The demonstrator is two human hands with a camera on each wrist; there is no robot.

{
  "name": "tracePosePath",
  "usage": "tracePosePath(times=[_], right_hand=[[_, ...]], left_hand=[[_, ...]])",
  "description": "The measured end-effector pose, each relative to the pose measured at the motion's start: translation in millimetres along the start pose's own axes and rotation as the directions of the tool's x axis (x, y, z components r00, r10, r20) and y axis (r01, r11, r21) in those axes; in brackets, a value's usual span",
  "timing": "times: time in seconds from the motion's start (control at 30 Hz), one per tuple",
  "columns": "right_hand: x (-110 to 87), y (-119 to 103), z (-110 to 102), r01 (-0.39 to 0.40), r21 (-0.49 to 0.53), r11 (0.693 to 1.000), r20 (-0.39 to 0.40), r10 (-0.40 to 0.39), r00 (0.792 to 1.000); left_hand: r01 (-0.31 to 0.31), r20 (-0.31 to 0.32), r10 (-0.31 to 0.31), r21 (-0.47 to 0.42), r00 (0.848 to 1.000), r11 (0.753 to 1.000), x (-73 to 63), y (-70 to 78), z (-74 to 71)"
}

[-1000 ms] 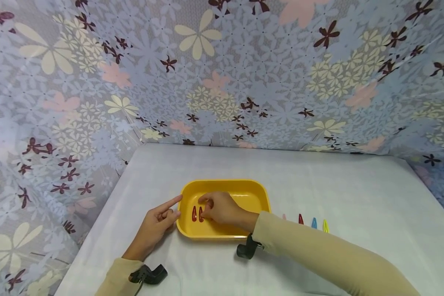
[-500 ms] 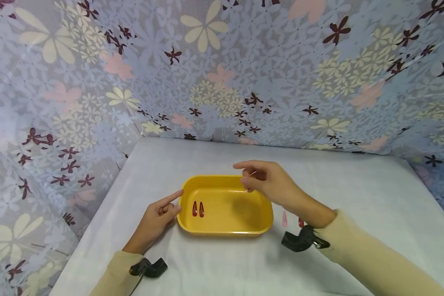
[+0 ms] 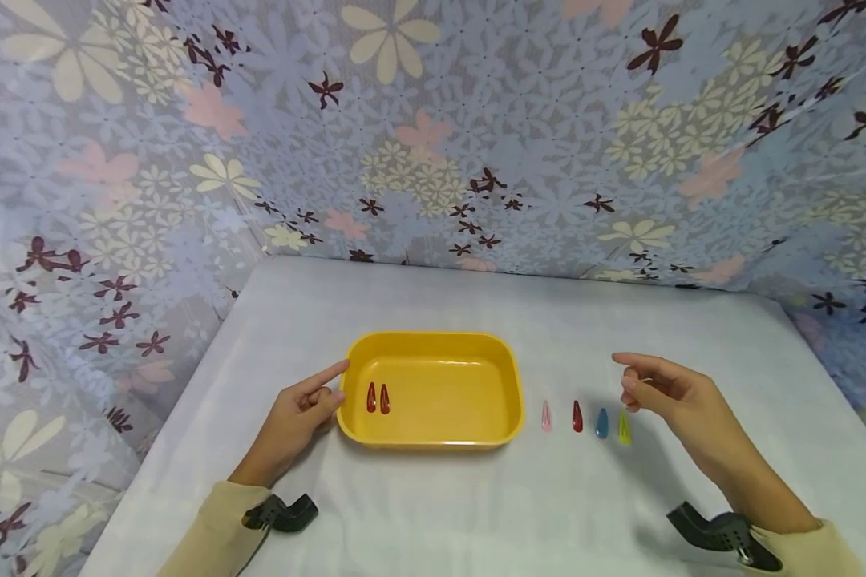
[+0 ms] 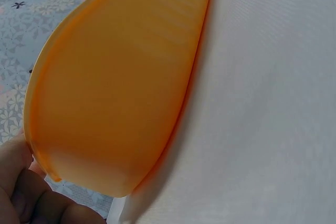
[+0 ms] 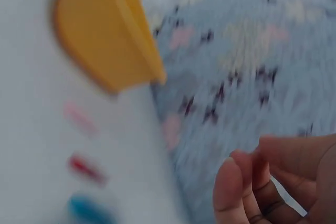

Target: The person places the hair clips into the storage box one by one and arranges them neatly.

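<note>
My left hand (image 3: 293,417) touches the left end of a yellow tray (image 3: 433,443) with its index finger and thumb, the index finger straight. In the left wrist view the fingers (image 4: 13,163) meet the rim of the tray (image 4: 115,82). Inside the tray, at its left, two red snap hair clips (image 3: 371,397) lie side by side. My right hand (image 3: 689,413) hovers right of a row of hair clips, holding nothing, its fingers loosely bent. That row has a pink clip (image 3: 546,416), a red clip (image 3: 577,417), a blue clip (image 3: 602,423) and a yellow-green clip (image 3: 624,429).
A white cloth (image 3: 433,513) covers the table under the tray and clips. Floral fabric (image 3: 433,144) rises behind the table and along its left side. A black wrist camera (image 3: 281,513) sits on the left sleeve, another camera (image 3: 722,533) on the right.
My right hand has left the red clips in the tray, risen over the tray, and moved right to beside the clip row. The left hand keeps its place at the tray.
</note>
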State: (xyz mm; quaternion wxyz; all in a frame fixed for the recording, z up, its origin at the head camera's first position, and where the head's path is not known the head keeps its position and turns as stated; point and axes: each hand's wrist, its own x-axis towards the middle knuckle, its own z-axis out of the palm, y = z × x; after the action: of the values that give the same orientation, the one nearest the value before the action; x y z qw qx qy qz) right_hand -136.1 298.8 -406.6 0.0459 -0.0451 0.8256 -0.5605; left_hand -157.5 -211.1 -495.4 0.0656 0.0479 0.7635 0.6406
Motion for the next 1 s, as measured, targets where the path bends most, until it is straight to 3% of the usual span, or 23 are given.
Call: tracePosePath(times=[0.13,0.33,0.8,1.0], right_hand=[[-13.4,36,-9,-0.095,-0.028,0.995,-0.085,0.092,0.992],[-24.4,72,-7,-0.251,-0.190,0.949,-0.221,0.208,0.953],[-30.3,89,7,-0.154,-0.320,0.935,-0.296,0.056,0.954],[-30.6,89,11,-0.086,-0.463,0.882,-0.297,-0.063,0.953]], left_hand=[[0.009,-0.001,-0.009,-0.004,1.000,1.000,0.0,-0.2,-0.6],[-0.011,0.004,0.011,-0.013,1.000,1.000,-1.1,1.3,-0.3],[0.006,-0.002,-0.006,-0.008,1.000,1.000,-2.1,4.8,0.4],[0.011,-0.001,-0.011,-0.014,1.000,1.000,-2.5,7.2,0.8]])
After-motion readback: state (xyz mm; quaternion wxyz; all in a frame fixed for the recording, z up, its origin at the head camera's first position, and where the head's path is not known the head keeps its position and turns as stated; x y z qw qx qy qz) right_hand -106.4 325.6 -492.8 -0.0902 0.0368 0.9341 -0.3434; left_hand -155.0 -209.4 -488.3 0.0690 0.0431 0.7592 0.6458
